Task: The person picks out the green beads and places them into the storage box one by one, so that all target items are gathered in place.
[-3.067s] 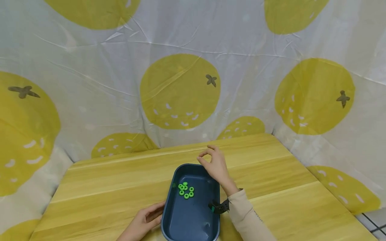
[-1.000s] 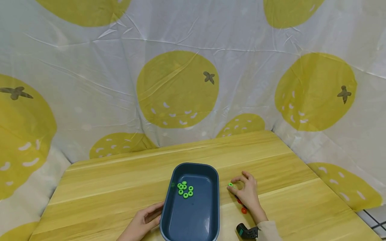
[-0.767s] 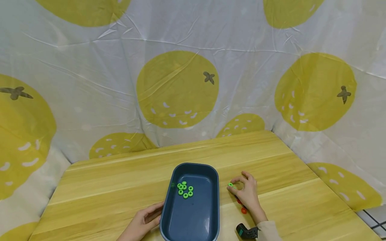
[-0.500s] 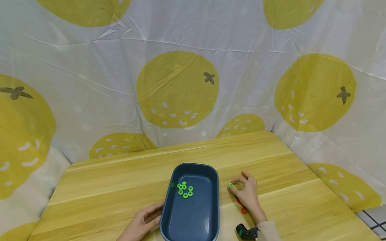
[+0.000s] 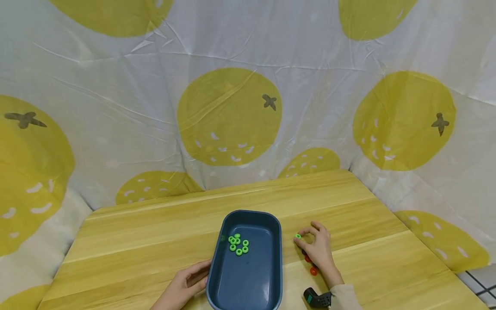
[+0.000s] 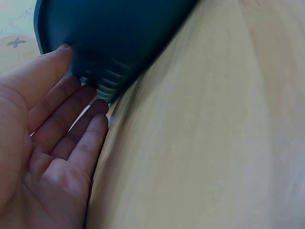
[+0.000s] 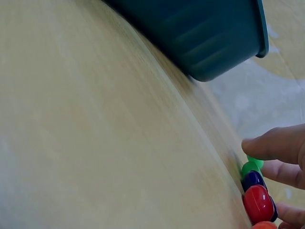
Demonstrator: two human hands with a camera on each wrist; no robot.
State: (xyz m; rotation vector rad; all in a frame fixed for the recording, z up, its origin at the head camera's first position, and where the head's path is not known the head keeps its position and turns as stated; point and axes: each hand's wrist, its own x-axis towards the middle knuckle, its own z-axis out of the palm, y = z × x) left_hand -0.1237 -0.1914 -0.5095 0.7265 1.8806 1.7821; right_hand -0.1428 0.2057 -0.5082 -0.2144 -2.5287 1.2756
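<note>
My right hand (image 5: pixel 318 247) pinches a green ring-shaped bead (image 5: pixel 298 236) between thumb and index finger, right of the tray. Under that hand runs a row of beads, partly hidden by it. In the right wrist view the row shows another green bead (image 7: pixel 249 168), a dark blue bead (image 7: pixel 252 179), a red bead (image 7: pixel 258 202) and an orange-red bead (image 7: pixel 264 225). The left hand (image 5: pixel 184 282) rests with extended fingers against the left wall of a dark blue tray (image 5: pixel 280 258). Several green ring beads (image 5: pixel 239 252) lie inside, toward its far left.
Everything stands on a wood-grain table (image 5: pixel 147 241). A black wrist strap with a camera (image 5: pixel 317 298) sits at the right wrist. Behind the table hangs a pale curtain (image 5: pixel 317 103) printed with yellow fruit.
Since the earliest frame, the right hand has gone from over the tray's far right corner to the beads on the table. Just now the pinched green bead has shifted slightly. Left hand stays put.
</note>
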